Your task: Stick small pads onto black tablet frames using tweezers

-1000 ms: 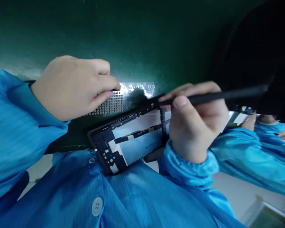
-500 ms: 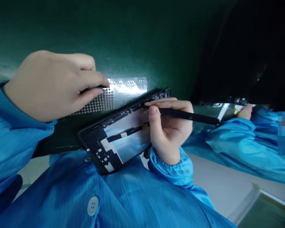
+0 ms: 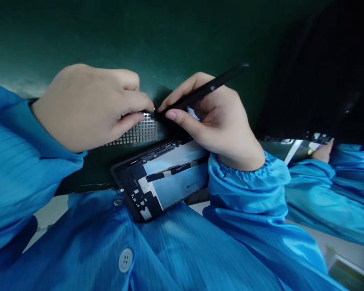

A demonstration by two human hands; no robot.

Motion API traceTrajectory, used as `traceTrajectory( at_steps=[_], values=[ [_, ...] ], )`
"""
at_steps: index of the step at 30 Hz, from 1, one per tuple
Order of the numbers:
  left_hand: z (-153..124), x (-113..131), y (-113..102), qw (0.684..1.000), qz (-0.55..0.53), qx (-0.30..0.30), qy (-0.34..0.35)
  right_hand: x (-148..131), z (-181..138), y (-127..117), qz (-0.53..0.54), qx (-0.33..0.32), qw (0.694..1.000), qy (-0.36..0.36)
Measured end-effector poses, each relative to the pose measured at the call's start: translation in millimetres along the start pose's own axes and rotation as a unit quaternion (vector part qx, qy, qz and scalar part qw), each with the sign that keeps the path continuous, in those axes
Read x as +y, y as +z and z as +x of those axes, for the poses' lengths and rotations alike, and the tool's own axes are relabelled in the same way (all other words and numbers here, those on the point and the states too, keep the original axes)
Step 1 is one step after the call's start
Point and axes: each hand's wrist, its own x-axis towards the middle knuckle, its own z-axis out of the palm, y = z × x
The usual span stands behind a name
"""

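Observation:
My left hand is closed, thumb and forefinger pinching a sheet of small grey square pads by its top edge. My right hand grips slim black tweezers, their tip down at the sheet's upper right corner, close to my left fingertips. Whether a pad is in the tip cannot be made out. A whitish, shiny bit shows between my right fingers and palm. Below both hands, an opened tablet lies tilted, its inside facing up; my right hand and sleeve cover its right end.
The dark green tabletop stretches ahead, its near edge close to my body. A large black shape stands at the right. Beyond my right sleeve are another person's blue sleeve and hand.
My right hand with the tweezers has moved up and left, from the tablet's inner edge to the pad sheet. The tweezers' back end now points upward. My left hand keeps its pinch.

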Motion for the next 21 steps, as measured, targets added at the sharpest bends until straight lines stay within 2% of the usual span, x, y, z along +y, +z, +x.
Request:
traceTrajectory(
  at_steps=[3,6,8,9,11,13,15,17,21],
  values=[
    [1,0,-1,1.000,-0.005,0.000,0.005,-2,0,-2,-0.009,-0.007,1.000,0.005],
    [1,1,-3,1.000,0.007,-0.008,0.007,-3,0,-4,-0.043,-0.028,0.998,-0.024],
    [1,2,-4,1.000,0.003,-0.005,0.002,-2,-7,-2,-0.044,-0.004,0.998,-0.042],
    [1,2,-3,1.000,-0.004,0.000,0.001,-2,-14,0,-0.032,0.035,0.998,-0.046],
    [1,2,-2,1.000,-0.022,0.009,0.000,2,-33,7,-0.001,0.165,0.985,-0.058],
    [0,1,0,0.999,-0.038,0.016,0.004,7,-54,17,0.032,0.308,0.948,-0.076],
    [0,0,1,0.999,-0.051,0.020,-0.001,13,-72,26,0.060,0.395,0.913,-0.081],
    [0,-1,2,0.998,-0.050,0.023,-0.011,19,-84,33,0.076,0.413,0.905,-0.070],
    [-1,-4,4,0.999,-0.016,0.030,-0.010,26,-87,39,0.058,0.404,0.910,-0.072]
  ],
)
